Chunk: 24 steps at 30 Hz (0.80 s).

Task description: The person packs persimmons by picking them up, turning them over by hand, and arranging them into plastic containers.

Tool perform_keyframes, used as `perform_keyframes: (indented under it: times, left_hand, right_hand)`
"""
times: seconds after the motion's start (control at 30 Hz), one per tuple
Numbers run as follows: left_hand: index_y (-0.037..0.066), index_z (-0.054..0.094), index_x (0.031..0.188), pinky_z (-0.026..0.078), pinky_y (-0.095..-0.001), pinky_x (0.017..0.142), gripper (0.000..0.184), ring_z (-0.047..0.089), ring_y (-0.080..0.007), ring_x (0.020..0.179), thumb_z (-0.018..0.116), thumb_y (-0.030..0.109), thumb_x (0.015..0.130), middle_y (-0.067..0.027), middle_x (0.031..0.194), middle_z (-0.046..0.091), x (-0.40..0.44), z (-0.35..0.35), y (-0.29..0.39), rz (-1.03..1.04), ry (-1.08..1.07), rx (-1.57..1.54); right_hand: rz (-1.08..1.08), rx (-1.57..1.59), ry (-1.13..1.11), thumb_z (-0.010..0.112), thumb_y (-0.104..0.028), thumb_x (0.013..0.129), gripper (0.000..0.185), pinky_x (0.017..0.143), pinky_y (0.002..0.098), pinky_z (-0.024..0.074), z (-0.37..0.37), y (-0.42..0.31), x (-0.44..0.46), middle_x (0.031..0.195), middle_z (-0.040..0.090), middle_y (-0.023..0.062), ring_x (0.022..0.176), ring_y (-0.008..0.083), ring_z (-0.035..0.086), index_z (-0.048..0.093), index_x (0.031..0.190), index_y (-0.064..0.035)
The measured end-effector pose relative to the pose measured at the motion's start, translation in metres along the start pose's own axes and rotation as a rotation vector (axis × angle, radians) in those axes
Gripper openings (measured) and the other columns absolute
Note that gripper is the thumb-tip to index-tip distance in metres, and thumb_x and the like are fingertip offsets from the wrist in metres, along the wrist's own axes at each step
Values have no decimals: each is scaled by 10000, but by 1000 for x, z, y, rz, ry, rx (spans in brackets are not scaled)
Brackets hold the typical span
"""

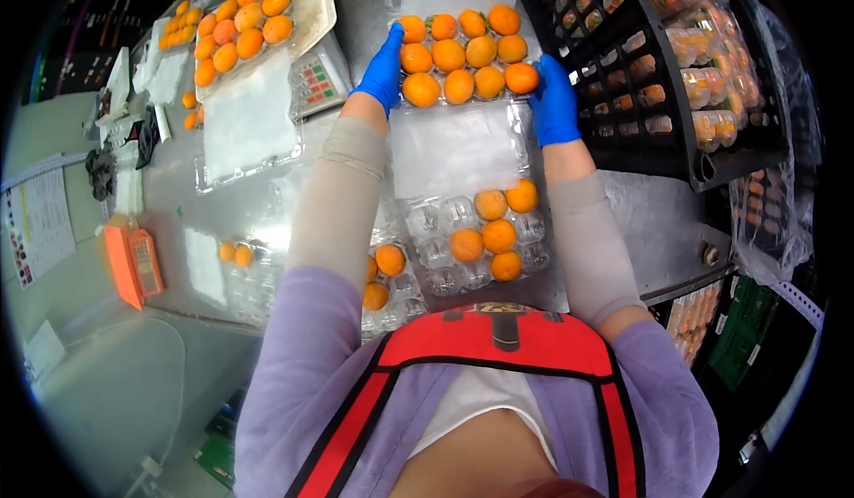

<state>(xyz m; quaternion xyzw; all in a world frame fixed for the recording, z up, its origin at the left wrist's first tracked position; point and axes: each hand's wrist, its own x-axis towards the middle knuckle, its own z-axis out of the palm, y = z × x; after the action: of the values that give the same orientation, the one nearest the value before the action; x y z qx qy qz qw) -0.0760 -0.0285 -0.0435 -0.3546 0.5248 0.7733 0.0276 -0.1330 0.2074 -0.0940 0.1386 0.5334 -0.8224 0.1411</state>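
My left hand, in a blue glove, grips the left edge of a clear plastic fruit tray. Its thumb or finger lies along the upper left corner. At the right edge of the same tray is my right hand, also blue-gloved, with its fingers partly hidden. Rows of round orange fruits fill the tray. Nearer to me lies a second clear tray with several orange fruits on its right side and bare cups on its left. A white pad lies between the two trays.
A black crate with packed fruit boxes stands close at the right. On the left, a scale carries a pan of fruits. An orange box sits at the left table edge. Another partly filled tray lies by my left forearm.
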Motion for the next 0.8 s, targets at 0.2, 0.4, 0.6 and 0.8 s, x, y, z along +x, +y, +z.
perform_keyframes:
  times: [0.2,0.4,0.6,0.8]
  left_hand:
    - [86,445,1313,460,-409,910,682,539,-277,1091,489,594,860,-142,1244,528,-1,0,-6,-19,-29,-69]
    - [77,444,1311,459,-396,902,676,536,-270,1084,482,587,868,-144,1243,526,29,-5,-11,90,-47,-171]
    - [43,392,1358,405,-374,963,699,502,-268,1138,471,549,883,-157,1296,492,45,-21,-5,176,24,33]
    - [7,387,1355,405,-372,953,653,511,-283,1150,544,415,870,-202,1317,473,10,-49,-36,493,219,542]
  right_hand:
    - [131,-67,37,572,-339,879,422,922,351,393,-18,1,-27,1136,551,30,1057,172,516,500,1249,-150]
    - [52,-27,8,586,-330,871,421,907,325,394,4,-12,-1,1114,561,16,1013,158,528,506,1234,-133]
    - [67,-1,16,634,-173,833,455,667,204,415,12,-11,11,931,555,5,763,88,498,476,1247,-70]
    - [79,-373,-195,634,-115,814,346,682,203,449,-42,12,-30,862,594,6,733,95,556,565,1149,-62]
